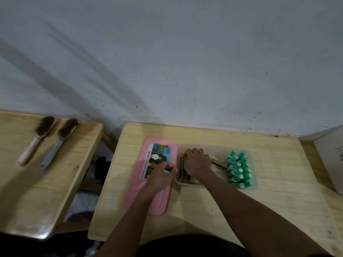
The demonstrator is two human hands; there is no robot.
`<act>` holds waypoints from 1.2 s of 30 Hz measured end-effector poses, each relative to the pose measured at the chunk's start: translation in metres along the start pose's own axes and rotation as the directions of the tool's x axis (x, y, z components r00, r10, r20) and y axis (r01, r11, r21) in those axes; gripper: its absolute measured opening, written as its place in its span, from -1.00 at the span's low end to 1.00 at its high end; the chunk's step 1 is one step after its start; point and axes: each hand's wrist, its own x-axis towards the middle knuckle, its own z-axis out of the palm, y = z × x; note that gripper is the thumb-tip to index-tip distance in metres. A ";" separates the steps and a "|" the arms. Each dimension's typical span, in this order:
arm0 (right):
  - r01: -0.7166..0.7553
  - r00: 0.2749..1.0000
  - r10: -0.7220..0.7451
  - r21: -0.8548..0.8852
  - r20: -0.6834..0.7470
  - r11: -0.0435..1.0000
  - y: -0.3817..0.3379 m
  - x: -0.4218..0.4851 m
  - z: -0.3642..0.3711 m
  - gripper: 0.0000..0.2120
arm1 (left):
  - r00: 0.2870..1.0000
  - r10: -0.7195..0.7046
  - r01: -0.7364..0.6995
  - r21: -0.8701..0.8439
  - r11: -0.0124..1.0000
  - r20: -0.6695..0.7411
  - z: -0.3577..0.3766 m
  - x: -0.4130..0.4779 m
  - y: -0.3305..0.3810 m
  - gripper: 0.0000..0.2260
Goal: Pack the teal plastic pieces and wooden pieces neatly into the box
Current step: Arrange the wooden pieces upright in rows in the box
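Note:
A clear plastic box [213,146] stands on the wooden table [269,191]. Several teal plastic pieces [238,168] stand in rows in its right half. Wooden pieces [181,166] lie in its left half, and one more wooden piece [219,161] sticks out from under my right hand. My right hand [197,162] is inside the box, fingers curled down onto the wooden pieces. My left hand [162,174] rests at the box's left rim, fingers closed on a small dark-tipped piece.
The pink lid [148,199] with a printed label lies flat just left of the box. Two brushes [46,141] lie on a second wooden table at the left. A white box [332,158] stands at the right edge. A wall rises right behind the table.

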 end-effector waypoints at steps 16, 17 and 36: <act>-0.129 0.992 0.095 0.728 0.088 0.673 0.010 -0.012 -0.011 -0.73 | 0.999 0.019 -0.019 -0.014 1.000 -0.033 0.002 0.001 -0.002 -0.93; -0.133 0.990 0.115 0.737 0.075 0.663 0.011 -0.013 -0.012 -0.69 | 0.999 0.024 -0.024 -0.009 1.000 -0.031 0.002 0.001 -0.003 -0.94; -0.439 0.862 0.105 0.834 0.496 -0.334 0.014 -0.022 -0.024 -0.77 | 1.000 0.001 -0.002 -0.040 0.999 -0.006 0.003 -0.002 -0.004 -0.97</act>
